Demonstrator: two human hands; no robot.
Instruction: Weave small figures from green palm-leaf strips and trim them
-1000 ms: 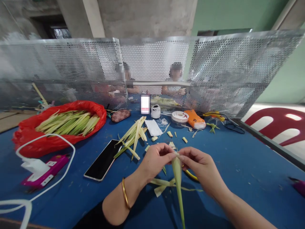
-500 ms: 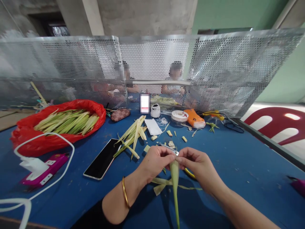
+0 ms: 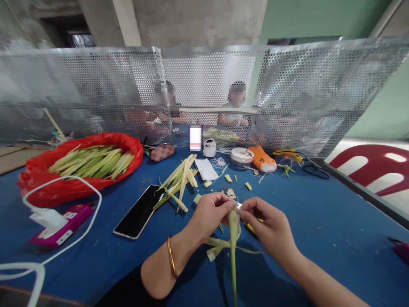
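Note:
My left hand (image 3: pixel 209 213) pinches the gathered top of a pale green corn husk (image 3: pixel 233 238), whose long tapering end hangs toward me. Right beside that top, the fingers of my right hand (image 3: pixel 266 221) are closed at a small shiny bit (image 3: pixel 238 205); what exactly lies between them is hidden. Beneath my hands, loose husk strips (image 3: pixel 219 247) rest on the blue table (image 3: pixel 319 256). Something yellow (image 3: pixel 251 228) shows partly under my right hand.
On the left lie a red bag (image 3: pixel 79 185) of husks, a purple power strip (image 3: pixel 68 226) with a white cable, and a phone (image 3: pixel 139 213). Beyond my hands are a husk bundle (image 3: pixel 179 183), white paper (image 3: pixel 206 169), a thread spool (image 3: pixel 209 148), tape (image 3: pixel 242 155) and an orange packet (image 3: pixel 263 160).
My right fingertips have shifted slightly away from my left fingers at the husk's top. The slim metal-looking piece seen above my left fingers no longer shows. The camera view has shifted a little.

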